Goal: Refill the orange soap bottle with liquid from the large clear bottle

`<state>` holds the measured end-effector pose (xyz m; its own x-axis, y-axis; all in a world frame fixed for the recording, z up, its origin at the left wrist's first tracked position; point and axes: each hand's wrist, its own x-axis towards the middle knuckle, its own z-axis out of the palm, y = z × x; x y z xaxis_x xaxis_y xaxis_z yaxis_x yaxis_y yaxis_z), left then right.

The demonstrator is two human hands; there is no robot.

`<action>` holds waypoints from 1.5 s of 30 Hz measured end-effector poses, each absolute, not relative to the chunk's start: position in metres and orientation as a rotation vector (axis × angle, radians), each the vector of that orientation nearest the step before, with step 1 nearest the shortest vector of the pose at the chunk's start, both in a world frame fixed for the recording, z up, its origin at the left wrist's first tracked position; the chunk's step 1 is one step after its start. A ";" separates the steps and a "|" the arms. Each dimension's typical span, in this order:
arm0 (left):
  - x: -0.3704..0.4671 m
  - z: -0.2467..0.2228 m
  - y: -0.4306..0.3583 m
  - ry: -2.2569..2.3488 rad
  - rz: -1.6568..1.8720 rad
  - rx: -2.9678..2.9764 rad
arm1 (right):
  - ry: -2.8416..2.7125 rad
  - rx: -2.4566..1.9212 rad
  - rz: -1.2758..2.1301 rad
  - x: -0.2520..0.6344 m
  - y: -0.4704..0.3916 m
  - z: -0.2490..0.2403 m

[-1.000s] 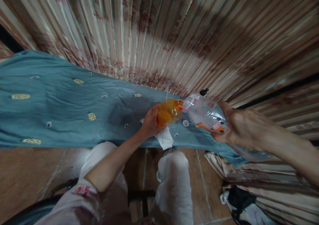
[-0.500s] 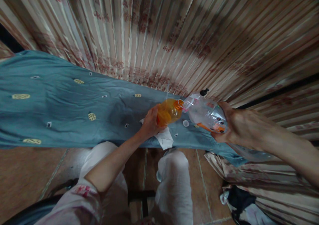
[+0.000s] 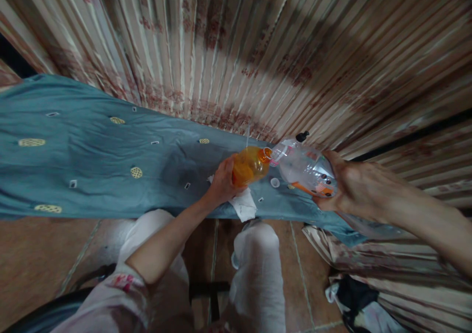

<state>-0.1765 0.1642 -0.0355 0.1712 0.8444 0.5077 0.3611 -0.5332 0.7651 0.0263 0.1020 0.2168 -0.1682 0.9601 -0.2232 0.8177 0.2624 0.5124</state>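
My left hand (image 3: pixel 223 180) is wrapped around an orange-tinted bottle (image 3: pixel 250 167), whose neck points right. In my right hand (image 3: pixel 344 183) is a larger clear plastic bottle (image 3: pixel 308 168), tilted so that its mouth meets the neck of the orange bottle. The clear bottle carries an orange patch and dark spots near its base. Whether liquid flows between the two mouths I cannot tell. Under my left hand lies a crumpled white tissue (image 3: pixel 244 205). A small white cap (image 3: pixel 275 182) rests on the cloth below the bottle mouths. Behind the clear bottle a black nozzle-like top (image 3: pixel 302 136) shows.
A teal cloth with pineapple prints (image 3: pixel 99 166) covers the narrow surface before me. Pleated, patterned curtains (image 3: pixel 228 53) hang right behind it. Dark and pale fabric (image 3: pixel 357 298) lies at the lower right, on or near the tiled floor (image 3: pixel 298 274).
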 end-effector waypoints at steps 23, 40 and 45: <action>-0.176 -0.035 0.164 1.153 1.344 1.979 | 2.046 1.612 0.404 0.027 0.101 0.215; -0.176 -0.036 0.165 1.142 1.344 1.971 | 2.017 1.622 0.362 0.026 0.102 0.216; -0.176 -0.035 0.164 1.149 1.332 1.973 | 2.007 1.619 0.345 0.022 0.100 0.219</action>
